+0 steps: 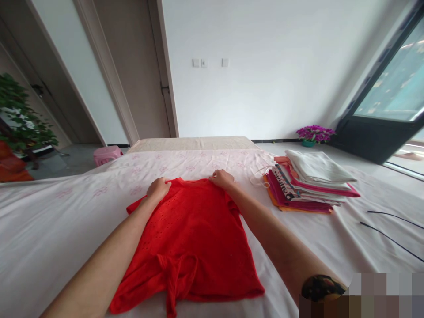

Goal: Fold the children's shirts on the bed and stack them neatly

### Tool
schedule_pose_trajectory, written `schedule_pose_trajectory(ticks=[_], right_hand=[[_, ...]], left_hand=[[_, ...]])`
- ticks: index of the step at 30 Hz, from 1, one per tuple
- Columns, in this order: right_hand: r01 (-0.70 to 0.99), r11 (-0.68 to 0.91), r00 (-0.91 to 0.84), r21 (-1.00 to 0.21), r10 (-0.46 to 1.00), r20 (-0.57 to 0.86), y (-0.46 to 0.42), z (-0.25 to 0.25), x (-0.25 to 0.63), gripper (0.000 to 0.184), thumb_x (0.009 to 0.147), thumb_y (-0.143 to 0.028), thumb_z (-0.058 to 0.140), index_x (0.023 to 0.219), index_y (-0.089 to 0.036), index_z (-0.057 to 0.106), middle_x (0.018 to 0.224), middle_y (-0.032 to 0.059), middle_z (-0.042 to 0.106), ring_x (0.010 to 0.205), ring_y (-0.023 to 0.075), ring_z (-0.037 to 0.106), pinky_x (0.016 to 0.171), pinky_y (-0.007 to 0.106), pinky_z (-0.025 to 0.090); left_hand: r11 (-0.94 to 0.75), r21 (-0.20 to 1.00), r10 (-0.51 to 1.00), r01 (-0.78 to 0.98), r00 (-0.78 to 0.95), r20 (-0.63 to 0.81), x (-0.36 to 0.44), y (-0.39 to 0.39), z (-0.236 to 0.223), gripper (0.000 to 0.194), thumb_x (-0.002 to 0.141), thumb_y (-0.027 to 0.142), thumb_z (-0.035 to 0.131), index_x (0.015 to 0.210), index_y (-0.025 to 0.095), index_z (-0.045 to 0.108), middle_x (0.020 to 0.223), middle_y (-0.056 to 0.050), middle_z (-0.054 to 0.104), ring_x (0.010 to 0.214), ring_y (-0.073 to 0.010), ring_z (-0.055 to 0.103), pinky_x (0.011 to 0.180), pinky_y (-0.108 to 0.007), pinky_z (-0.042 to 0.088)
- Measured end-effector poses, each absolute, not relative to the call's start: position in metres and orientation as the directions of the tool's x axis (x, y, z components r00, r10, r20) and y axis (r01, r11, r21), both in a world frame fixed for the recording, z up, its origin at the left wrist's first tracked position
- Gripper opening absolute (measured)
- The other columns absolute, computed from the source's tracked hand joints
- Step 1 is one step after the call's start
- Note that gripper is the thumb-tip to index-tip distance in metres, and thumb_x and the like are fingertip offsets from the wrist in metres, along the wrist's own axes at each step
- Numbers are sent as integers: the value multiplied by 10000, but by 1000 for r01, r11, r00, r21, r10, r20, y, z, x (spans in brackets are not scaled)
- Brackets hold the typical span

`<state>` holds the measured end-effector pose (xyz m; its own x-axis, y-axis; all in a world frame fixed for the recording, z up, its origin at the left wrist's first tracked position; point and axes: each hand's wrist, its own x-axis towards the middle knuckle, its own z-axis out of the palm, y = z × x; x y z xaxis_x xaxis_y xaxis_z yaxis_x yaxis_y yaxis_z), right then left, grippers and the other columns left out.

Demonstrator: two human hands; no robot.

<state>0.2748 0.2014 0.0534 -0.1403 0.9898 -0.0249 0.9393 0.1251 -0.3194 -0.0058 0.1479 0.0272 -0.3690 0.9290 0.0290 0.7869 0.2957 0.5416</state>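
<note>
A red short-sleeved top (202, 229) lies spread out on a white, flower-patterned sheet (185, 164), its neckline away from me. Its lower front has a knotted tie, and small eyelet holes show on the left side. My left hand (159, 188) grips the left shoulder by the neckline, fingers closed on the cloth. At the opposite shoulder my right hand (221, 179) pinches the fabric, with its fingertips partly hidden. To the right rests a stack of folded clothes (308, 183), topped by a white piece.
Two thin dark cords (391, 229) lie on the sheet at the right. A pink stool (107, 155) and a leafy plant (20, 115) stand on the floor at the left. Purple flowers in a green pot (314, 134) stand by the far wall, near a glass door (391, 84).
</note>
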Motion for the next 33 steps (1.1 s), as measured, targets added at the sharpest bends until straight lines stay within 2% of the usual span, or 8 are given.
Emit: schedule_pose_trajectory(ticks=[4,10,13,16,21,25,27,33], right_hand=[[910,127,-113,-396,992,58,215,43,271,263,894,-351,526,1075,-229,672,1147,93,685,1066,253,626,849,327,459],[849,71,-60,-523,997,38,223,44,281,348,881,-269,543,1211,-180,606,1217,104,649,1092,212,603,878,277,446],[860,180,-160,-478,984,84,197,55,299,413,879,-379,561,1251,-203,593,1259,110,602,1109,227,585,911,302,439],[889,290,-276,-354,957,90,159,62,317,528,814,-500,621,1272,-238,597,1264,122,572,1136,284,556,911,352,441],[898,321,-343,-300,939,-20,132,63,344,409,761,-188,626,1162,-247,679,1122,83,651,1000,238,615,805,284,450],[961,159,-98,-225,961,259,139,71,366,414,827,-84,495,1195,-166,666,1178,155,632,1093,281,573,871,329,435],[957,184,-92,-225,927,364,132,75,369,424,844,-79,470,1218,-157,654,1234,165,606,1138,285,545,913,340,420],[654,578,-575,-488,799,176,45,80,354,178,849,-205,550,942,-195,701,930,26,681,814,152,607,726,238,431]], left_hand=[[305,453,899,837,-410,152,-5,148,27,326,871,280,470,1108,192,676,1155,-169,685,1124,-316,627,900,-406,489],[159,352,942,922,-248,226,13,136,21,540,915,334,461,1426,159,458,1525,-202,376,1304,-311,508,1049,-404,418],[18,193,955,981,-74,286,21,111,19,579,953,394,397,1464,122,413,1570,-220,298,1397,-353,389,1127,-480,320],[-192,124,950,974,152,273,23,78,16,603,972,470,345,1472,141,418,1561,-191,342,1462,-324,278,1174,-490,240],[-365,150,921,919,333,202,15,40,3,591,959,526,366,1473,241,429,1564,-115,369,1464,-282,289,1184,-492,239],[-357,246,929,901,314,197,5,25,10,545,956,491,395,1407,211,517,1525,-115,431,1437,-259,346,1182,-456,276],[-361,317,927,877,300,224,0,11,20,492,958,479,396,1331,220,585,1458,-98,512,1390,-239,414,1169,-427,310],[-329,481,944,813,266,196,-17,-61,45,326,903,479,511,1103,270,661,1107,-32,662,1037,-194,631,934,-321,506]])
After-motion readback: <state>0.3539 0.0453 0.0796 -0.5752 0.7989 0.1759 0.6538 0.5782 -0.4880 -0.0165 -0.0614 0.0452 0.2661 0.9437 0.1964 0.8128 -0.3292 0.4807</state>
